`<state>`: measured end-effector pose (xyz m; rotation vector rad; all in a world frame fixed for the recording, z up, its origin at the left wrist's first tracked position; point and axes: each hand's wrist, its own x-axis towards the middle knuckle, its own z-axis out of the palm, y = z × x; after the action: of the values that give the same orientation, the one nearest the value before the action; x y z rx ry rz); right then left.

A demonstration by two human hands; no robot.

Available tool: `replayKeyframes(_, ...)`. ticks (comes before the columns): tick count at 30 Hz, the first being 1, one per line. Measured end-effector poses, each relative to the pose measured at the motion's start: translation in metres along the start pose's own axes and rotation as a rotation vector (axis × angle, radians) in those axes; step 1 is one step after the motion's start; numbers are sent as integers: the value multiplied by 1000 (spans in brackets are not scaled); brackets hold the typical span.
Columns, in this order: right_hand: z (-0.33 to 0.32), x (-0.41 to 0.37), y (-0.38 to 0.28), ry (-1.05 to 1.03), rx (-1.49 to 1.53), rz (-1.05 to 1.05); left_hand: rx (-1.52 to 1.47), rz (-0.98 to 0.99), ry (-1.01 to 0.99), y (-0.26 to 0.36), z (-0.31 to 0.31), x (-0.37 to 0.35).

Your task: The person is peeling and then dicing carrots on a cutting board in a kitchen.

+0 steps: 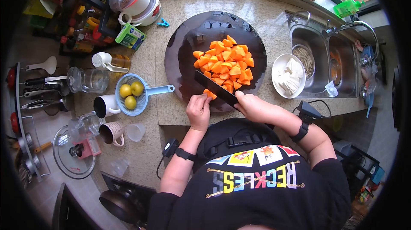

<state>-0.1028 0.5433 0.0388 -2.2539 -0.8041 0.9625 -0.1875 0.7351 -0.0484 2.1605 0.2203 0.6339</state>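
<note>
A heap of orange carrot chunks (227, 61) covers the middle and right of a round dark cutting board (182, 50). My right hand (252, 106) is closed around the handle of a black-bladed kitchen knife (216, 89), whose blade slants across the board between the heap and my left hand. At the board's front edge, the fingers of my left hand (198, 109) pinch a piece of carrot (209, 94) close beside the blade. The handle is mostly hidden inside my right hand.
Right of the board stand a white bowl (277, 85) of white pieces and a double sink (346, 85). To the left are a blue strainer (141, 108) with yellow-green fruit, mugs (112, 132) and a glass jar (87, 80). Lidded pots (147, 11) stand at the back left.
</note>
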Motion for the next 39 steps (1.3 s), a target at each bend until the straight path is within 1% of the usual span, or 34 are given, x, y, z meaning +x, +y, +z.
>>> replayKeyframes(2, 4, 7, 4, -10, 26, -17, 8, 1, 4, 0, 2, 0)
replayKeyframes(6, 23, 24, 2, 21, 26, 18, 7, 21, 18, -2, 4, -2)
replayKeyframes(9, 47, 47, 2, 149, 0, 13, 4, 33, 22, -5, 6, -5)
replayKeyframes(10, 50, 52, 4, 159, 3, 11, 5, 43, 20, -5, 7, -5)
replayKeyframes(12, 54, 62, 2, 226, -40, -30, 19, 18, 6, -3, 4, -5)
replayKeyframes(13, 53, 61, 5, 239, -12, -75, 36, 24, -14, -2, 2, -4)
replayKeyframes(14, 49, 62, 6, 262, -18, -82, -70, -35, -4, -2, 5, -5)
replayKeyframes(16, 43, 60, 5, 217, 0, -56, -105, -80, -47, 5, 2, 2)
replayKeyframes(17, 50, 62, 14, 294, -22, -115, -101, -77, -44, 4, 0, 5)
replayKeyframes(18, 48, 60, 14, 293, -22, -120, -40, 64, -88, 1, -2, 11)
replayKeyframes(19, 46, 59, 14, 335, -7, -127, 21, 203, -132, -1, -4, 13)
replayKeyframes(20, 43, 56, 14, 379, 7, -132, 23, 201, -129, -2, -5, 11)
replayKeyframes(23, 29, 45, 11, 425, 59, -114, 29, -86, -237, 2, -7, 11)
replayKeyframes(25, 22, 39, 14, 449, 124, -94, 70, -114, -201, -1, -4, 8)
replayKeyframes(27, 16, 29, 13, 441, 117, -90, 113, -145, -168, -6, -2, 5)
replayKeyframes(29, 14, 21, 15, 431, 78, -97, 147, -39, -77, -12, -3, 5)
replayKeyframes(30, 16, 17, 18, 427, 79, -99, 149, -43, -75, -10, -6, 5)
replayKeyframes(32, 20, 13, 23, 382, 49, -105, 71, -28, -10, -5, -12, 6)
replayKeyframes(34, 20, 7, 21, 345, 19, -96, 78, -3, -24, -4, -21, 4)
replayKeyframes(36, 21, 1, 20, 310, -11, -83, -17, -128, -144, 3, -27, -1)
replayKeyframes(39, 25, -4, 18, 274, -64, -107, -38, -78, -162, -2, -23, -7)
